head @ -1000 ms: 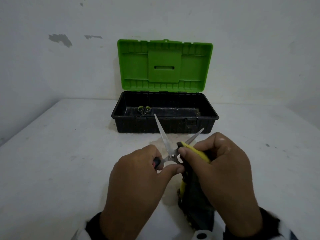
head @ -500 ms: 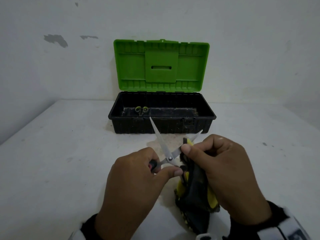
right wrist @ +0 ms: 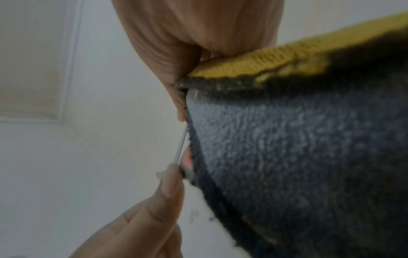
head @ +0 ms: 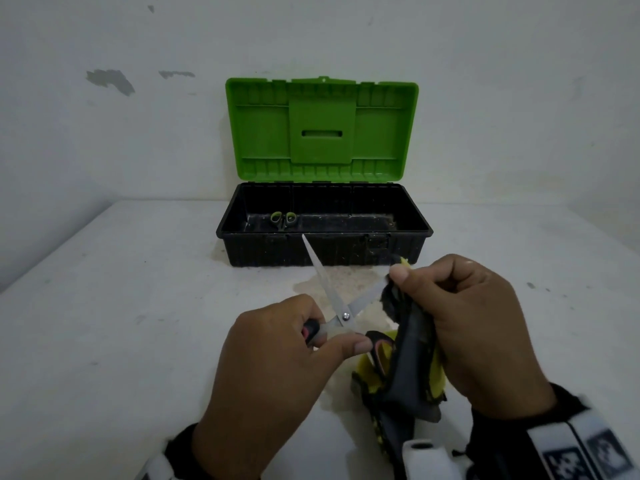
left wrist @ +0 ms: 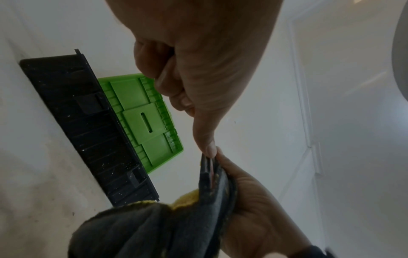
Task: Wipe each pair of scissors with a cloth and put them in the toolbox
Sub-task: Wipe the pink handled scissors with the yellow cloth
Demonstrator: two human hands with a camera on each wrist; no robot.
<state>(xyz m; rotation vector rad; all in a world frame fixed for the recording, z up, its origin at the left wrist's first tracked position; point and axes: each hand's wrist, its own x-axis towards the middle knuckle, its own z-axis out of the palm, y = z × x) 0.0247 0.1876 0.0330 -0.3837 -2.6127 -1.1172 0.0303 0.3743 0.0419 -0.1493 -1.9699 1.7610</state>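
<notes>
Left hand: the left hand (head: 273,362) gripped the black-and-red handles of the scissors (head: 341,308), fingers curled, blades spread apart.
Right hand: the right hand (head: 474,327) pinched the dark grey and yellow cloth (head: 412,351) around the blade pointing to 2 o'clock.
Toolbox: the toolbox (head: 325,245) stood open at 12 o'clock on the white table (head: 104,323), green lid upright.
Inside: a green-handled pair (head: 283,219) lay at the box's left.
</notes>
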